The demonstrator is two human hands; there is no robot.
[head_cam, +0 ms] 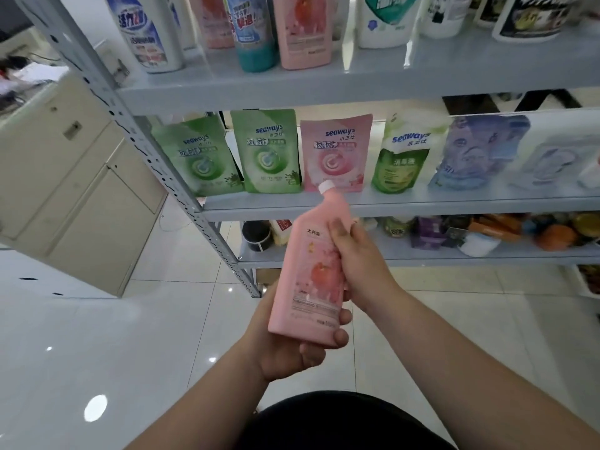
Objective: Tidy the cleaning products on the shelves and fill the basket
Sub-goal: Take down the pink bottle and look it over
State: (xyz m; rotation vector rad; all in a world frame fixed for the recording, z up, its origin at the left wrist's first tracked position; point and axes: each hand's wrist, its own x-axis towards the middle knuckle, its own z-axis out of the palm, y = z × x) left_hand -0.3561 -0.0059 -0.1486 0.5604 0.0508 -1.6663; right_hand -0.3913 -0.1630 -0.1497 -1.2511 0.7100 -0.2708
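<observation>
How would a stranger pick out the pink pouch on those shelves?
On the grey metal shelving, look along the middle shelf, where soft pouches stand in a row. The pink pouch is third from the left. It is the only pink one, with green pouches on either side.

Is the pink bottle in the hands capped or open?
Capped: the white cap sits on the neck of the pink bottle.
</observation>
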